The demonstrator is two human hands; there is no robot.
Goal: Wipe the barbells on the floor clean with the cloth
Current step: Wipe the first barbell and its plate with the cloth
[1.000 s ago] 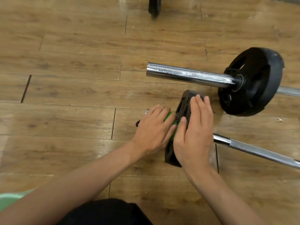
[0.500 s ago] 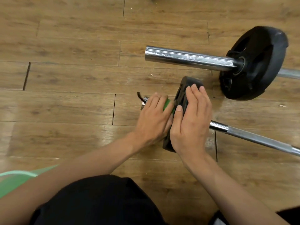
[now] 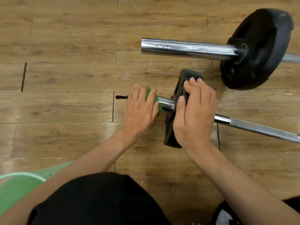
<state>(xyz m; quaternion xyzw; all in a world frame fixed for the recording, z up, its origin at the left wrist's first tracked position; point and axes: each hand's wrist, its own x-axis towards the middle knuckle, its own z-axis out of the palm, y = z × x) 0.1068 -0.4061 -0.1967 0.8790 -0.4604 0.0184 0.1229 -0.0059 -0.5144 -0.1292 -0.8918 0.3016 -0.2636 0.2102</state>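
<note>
The green cloth (image 3: pixel 154 99) is wrapped round the chrome sleeve (image 3: pixel 166 103) of the nearer barbell (image 3: pixel 259 128) and is clasped there by the left hand (image 3: pixel 141 109), whose fingers are curled over it. The sleeve's outer end is hidden under that hand. Just inboard of this grip, the small black weight plate (image 3: pixel 192 75) is held upright by the right hand (image 3: pixel 194 114), with the fingers hooked over its rim and the thumb pressed to its near face. Beyond both grips, well apart, the second barbell (image 3: pixel 186 48) lies on the wooden floor (image 3: pixel 65 75) with its large plate (image 3: pixel 259 46). Several risks are judged likely. If the cloth is drawn outward past the sleeve end, it may be pulled off the bar. If the right hand's hold is loosened, the bar may be rolled by the wiping force, so that the cloth slides without scrubbing. The left fingers could be nipped if the plate is allowed to slide outward along the sleeve. The shaft beyond the right hand could be missed altogether.
</note>
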